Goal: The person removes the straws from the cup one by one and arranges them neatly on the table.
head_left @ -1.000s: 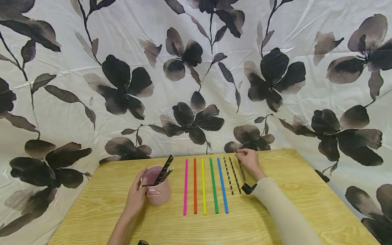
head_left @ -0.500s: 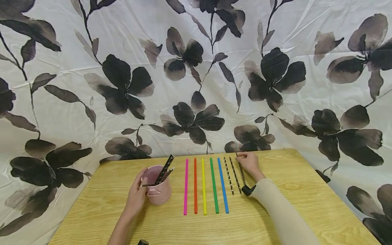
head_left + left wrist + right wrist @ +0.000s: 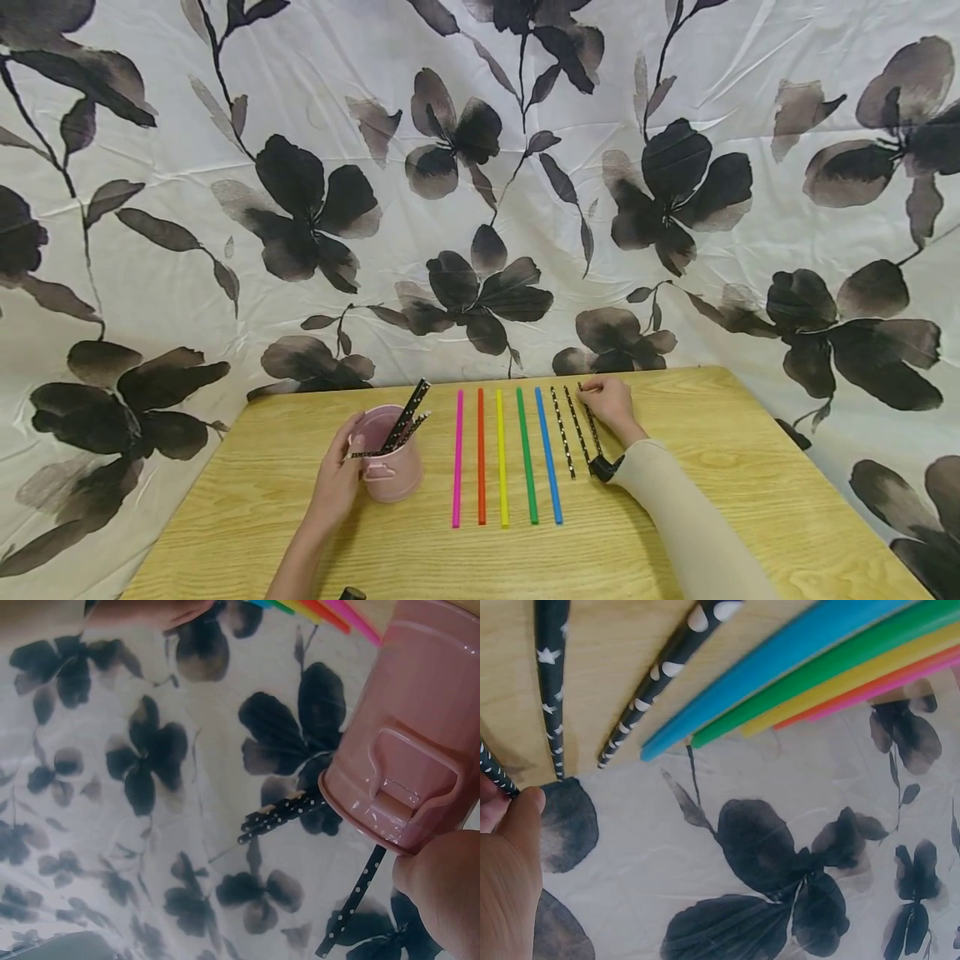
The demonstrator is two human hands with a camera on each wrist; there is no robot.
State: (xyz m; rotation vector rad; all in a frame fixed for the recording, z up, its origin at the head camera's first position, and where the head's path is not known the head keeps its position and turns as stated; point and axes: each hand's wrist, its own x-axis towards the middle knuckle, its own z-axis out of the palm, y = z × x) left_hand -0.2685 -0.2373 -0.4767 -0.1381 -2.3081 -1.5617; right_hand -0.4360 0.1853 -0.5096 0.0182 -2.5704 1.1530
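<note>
On the left, my left hand (image 3: 337, 479) grips the side of a small pink pail (image 3: 393, 479), its thumb near the rim in the left wrist view. Black patterned straws (image 3: 403, 421) lean out of the pail. My right hand (image 3: 609, 402) pinches the far end of another black patterned straw (image 3: 591, 425), which lies at the right end of a row. To its left are a star-patterned straw (image 3: 549, 682) and a white-spotted black straw (image 3: 656, 675). Further left lie blue (image 3: 548, 458), green (image 3: 527, 458), yellow (image 3: 502, 458), red (image 3: 481, 458) and pink (image 3: 457, 458) straws.
The wooden table (image 3: 487, 567) ends at a white floral cloth (image 3: 555, 333) hanging behind it. A black strap-like piece (image 3: 603, 468) sits at the right wrist. A small dark object (image 3: 352, 593) shows at the bottom edge.
My right hand has moved slightly nearer, drawing the black straw back so its far end is closer to level with its neighbours. The left hand stays on the pail.
</note>
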